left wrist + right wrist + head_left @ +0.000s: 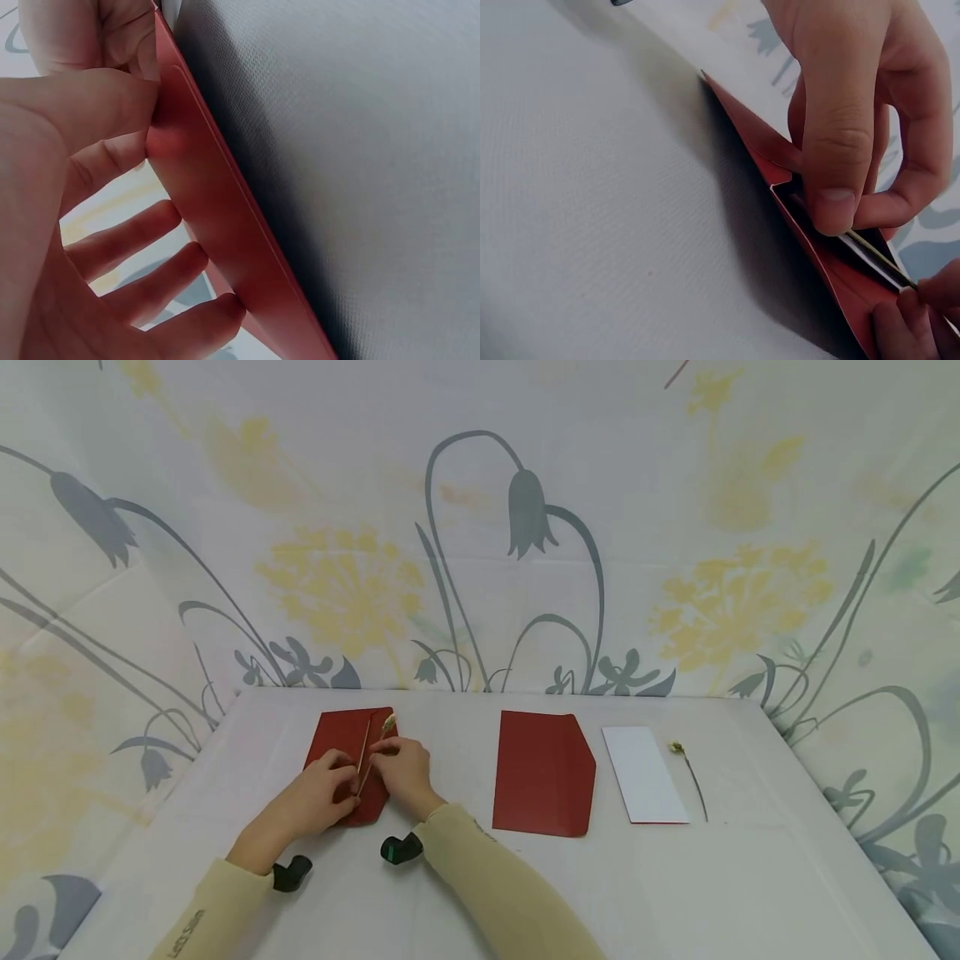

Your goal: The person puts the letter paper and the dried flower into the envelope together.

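On the left of the table in the head view lies a red envelope [337, 731] with its mouth parted; the edge of a white card [881, 271] shows inside. A small dried flower [387, 724] with a thin stem lies along that opening. Thumb and index finger of my right hand [408, 772] pinch the stem [874, 251]. My left hand [326, 789] grips the envelope's edge, its thumb pressed to the red paper [195, 165] and its other fingers behind. Its fingertips [934, 289] are also close to the stem's lower end; whether they hold it I cannot tell.
Right of the hands lies a second red envelope [532, 774] with its flap spread out. Beyond it are a white card [645, 777] with a red lower edge and another dried flower [696, 783]. A patterned cloth [480, 568] hangs behind the white table [465, 902].
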`<action>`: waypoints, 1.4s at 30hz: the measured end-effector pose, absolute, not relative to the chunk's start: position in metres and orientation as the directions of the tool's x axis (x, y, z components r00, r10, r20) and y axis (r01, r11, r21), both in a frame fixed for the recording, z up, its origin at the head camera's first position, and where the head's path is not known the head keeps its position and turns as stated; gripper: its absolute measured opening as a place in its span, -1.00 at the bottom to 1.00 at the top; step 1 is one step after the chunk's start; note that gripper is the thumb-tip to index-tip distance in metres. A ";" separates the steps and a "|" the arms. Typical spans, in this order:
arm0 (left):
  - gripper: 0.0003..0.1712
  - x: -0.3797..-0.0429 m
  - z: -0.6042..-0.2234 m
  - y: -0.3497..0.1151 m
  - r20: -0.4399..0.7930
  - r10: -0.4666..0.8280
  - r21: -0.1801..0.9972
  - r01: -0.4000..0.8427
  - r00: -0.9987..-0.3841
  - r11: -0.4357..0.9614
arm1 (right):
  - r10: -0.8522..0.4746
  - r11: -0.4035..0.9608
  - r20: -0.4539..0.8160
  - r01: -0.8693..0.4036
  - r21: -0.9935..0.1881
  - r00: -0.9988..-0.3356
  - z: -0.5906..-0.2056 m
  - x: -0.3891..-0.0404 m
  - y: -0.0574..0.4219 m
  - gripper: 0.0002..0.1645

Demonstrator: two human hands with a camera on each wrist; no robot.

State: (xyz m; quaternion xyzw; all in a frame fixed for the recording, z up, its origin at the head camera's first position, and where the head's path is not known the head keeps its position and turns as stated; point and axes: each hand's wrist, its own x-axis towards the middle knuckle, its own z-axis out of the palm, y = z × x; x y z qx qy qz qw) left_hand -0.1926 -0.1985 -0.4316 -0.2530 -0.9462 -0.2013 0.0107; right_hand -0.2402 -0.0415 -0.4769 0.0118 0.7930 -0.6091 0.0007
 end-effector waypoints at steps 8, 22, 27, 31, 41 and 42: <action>-0.75 -0.193 -0.436 -0.203 0.167 0.474 0.371 0.500 -0.865 0.782 | 0.024 0.147 -0.077 0.080 -0.986 -0.997 -0.475 -0.240 -0.042 -0.92; -0.75 -0.193 -0.442 -0.206 0.176 0.464 0.371 0.496 -0.868 0.785 | -0.025 0.263 -0.050 0.041 -0.964 -0.998 -0.478 -0.242 -0.044 -0.94; -0.74 -0.194 -0.443 -0.206 0.181 0.476 0.370 0.508 -0.861 0.778 | -0.004 0.213 -0.053 0.051 -0.976 -0.999 -0.477 -0.243 -0.047 -0.94; -0.75 -0.195 -0.443 -0.205 0.181 0.488 0.364 0.519 -0.854 0.773 | 0.021 0.198 -0.057 0.060 -0.978 -0.998 -0.477 -0.243 -0.048 -0.84; -0.85 -0.192 -0.442 -0.198 0.204 0.466 0.335 0.509 -0.861 0.793 | 0.033 0.151 -0.040 0.044 -0.988 -0.999 -0.477 -0.242 -0.047 -0.45; -0.86 -0.192 -0.442 -0.198 0.200 0.461 0.332 0.503 -0.865 0.798 | 0.035 0.151 -0.039 0.044 -0.988 -0.999 -0.477 -0.242 -0.047 -0.41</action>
